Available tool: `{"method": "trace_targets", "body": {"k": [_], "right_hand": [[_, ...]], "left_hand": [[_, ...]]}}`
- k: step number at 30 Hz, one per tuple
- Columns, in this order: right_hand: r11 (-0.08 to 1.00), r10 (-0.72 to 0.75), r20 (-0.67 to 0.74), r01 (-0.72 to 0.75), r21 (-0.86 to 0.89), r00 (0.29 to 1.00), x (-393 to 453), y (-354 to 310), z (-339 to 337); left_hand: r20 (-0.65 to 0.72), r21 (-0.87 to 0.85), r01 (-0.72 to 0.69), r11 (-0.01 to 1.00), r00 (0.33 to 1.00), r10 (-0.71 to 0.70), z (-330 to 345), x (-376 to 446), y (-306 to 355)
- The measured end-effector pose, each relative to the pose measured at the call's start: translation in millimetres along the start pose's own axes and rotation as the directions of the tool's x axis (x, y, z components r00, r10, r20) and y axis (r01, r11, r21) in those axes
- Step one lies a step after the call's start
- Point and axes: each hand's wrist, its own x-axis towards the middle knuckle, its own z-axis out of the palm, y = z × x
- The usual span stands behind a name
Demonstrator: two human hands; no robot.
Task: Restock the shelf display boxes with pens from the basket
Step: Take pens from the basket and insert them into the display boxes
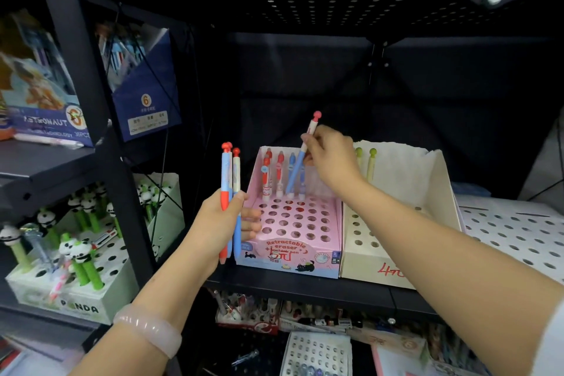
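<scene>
Fingers [308, 140] of the right hand [332, 159] pinched a slanted blue pen [297, 168] over the pink display box's [293, 249] back row of four standing pens [282, 175], while the left hand [224, 223] gripped two red-capped pens [231, 180] just left of it.

dim shelf, soft focus, warped wide-angle edges

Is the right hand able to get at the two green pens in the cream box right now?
Probably not freely: the right hand already pinches a blue pen over the pink box, though the green pens stand unobstructed just beside it.
</scene>
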Motion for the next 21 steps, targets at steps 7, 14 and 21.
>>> {"method": "trace_targets", "body": {"k": [7,14,21], "right_hand": [[0.988,0.005,0.051,0.004,-0.157,0.999,-2.1,1.3,0.9],[0.975,-0.023,-0.175,-0.017,-0.224,0.984,8.6,17.3,-59.6],[0.985,0.109,-0.261,-0.140,-0.104,0.959,0.6,55.2,-112.7]], "left_hand": [[0.089,0.138,0.042,0.990,0.995,-0.054,-4.0,-0.6,-3.4],[0.081,0.231,-0.095,0.968,0.994,0.078,10.3,2.8,7.0],[0.078,0.200,-0.284,0.938,0.959,0.274,62.5,5.3,15.7]]}}
